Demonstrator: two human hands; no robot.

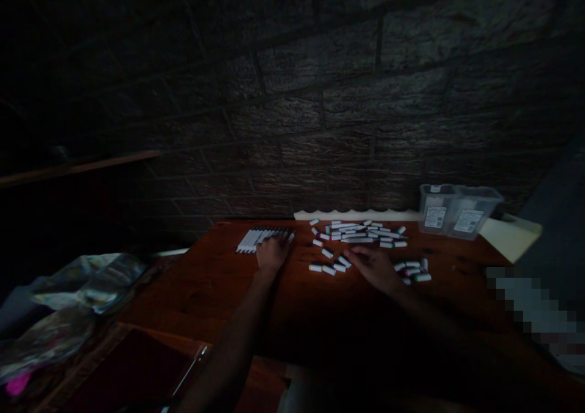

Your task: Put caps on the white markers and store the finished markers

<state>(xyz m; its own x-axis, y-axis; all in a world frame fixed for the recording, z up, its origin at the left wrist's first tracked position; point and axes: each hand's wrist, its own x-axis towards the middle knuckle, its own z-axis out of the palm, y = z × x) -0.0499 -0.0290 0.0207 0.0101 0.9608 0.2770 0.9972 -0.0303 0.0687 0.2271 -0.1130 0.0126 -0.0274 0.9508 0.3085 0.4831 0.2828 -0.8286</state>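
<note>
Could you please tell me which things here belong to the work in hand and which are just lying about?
Apparently in use:
row of white pens, at the left hand
loose white caps, nearest the right hand
pile of pens

Seemingly just lying about:
clear plastic tubs
crumpled plastic bags

Both forearms (pixel 250 315) outstretched forward, left hand (pixel 271 253) back uppermost, right hand (pixel 373 267) angled inward, slightly apart.

On the table (pixel 192 285), a row of markers (pixel 249 240) lay leftmost with the left hand (pixel 272 253) at its right end, loose caps (pixel 328 270) flanked the right hand (pixel 375 268), a marker heap (pixel 359 233) lay behind them, and boxes (pixel 457 209) stood farther right, before the wall (pixel 274 127).
</note>
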